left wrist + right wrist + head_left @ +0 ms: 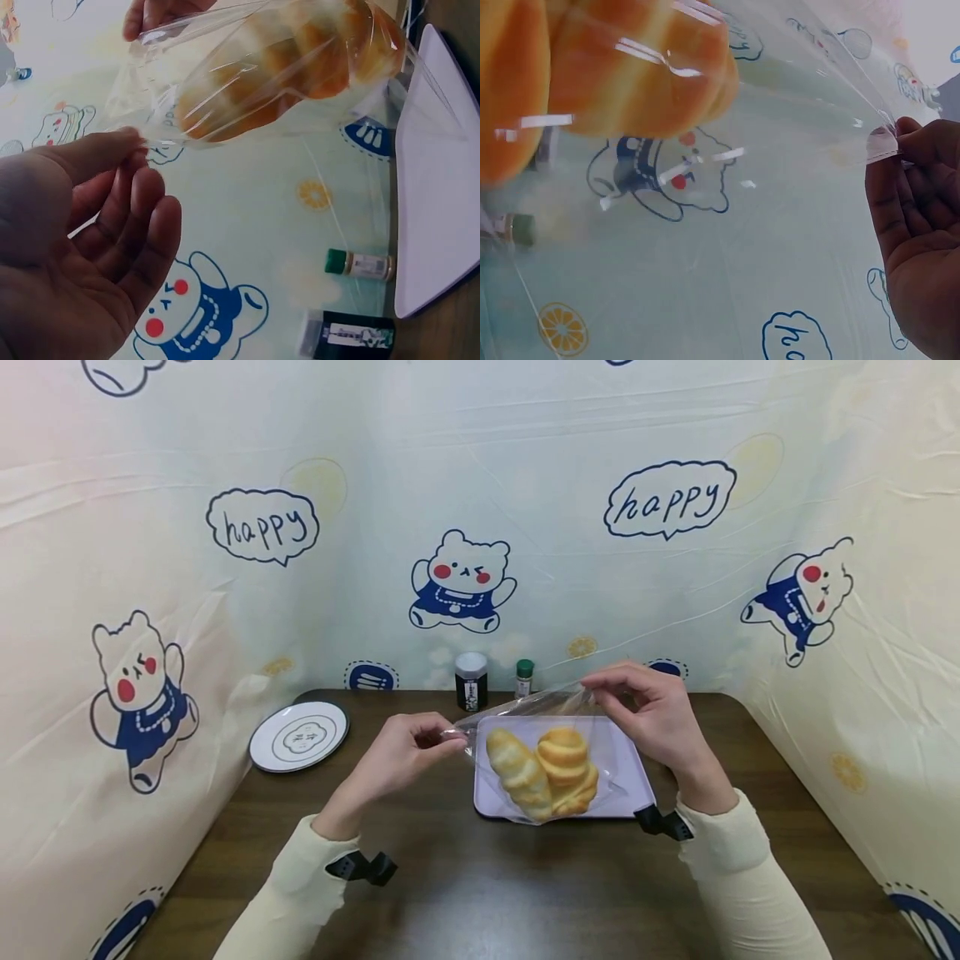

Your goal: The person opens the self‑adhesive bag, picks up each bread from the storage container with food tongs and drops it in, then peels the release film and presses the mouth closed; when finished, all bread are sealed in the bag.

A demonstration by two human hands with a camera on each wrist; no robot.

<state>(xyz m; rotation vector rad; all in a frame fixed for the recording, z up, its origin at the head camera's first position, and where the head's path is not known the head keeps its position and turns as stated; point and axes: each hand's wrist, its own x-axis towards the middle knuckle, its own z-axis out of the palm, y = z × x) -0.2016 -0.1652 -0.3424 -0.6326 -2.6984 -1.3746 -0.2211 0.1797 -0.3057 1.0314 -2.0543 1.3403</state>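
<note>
A clear plastic bag hangs between both hands, with bread pieces inside it. One is a long ridged bread roll; beside it lies a rounder swirled bread, with more golden bread below. My left hand pinches one top corner of the bag between thumb and forefinger. The opposite top corner is pinched by my right hand, as the right wrist view also shows. Under the bag, in the head view, sits a pale lilac tray. Whether the bread touches the tray cannot be told.
A white plate with a dark rim lies at the table's left. Behind the tray stand a dark jar with a pale lid and a small green-capped bottle. Printed cloth surrounds the brown table.
</note>
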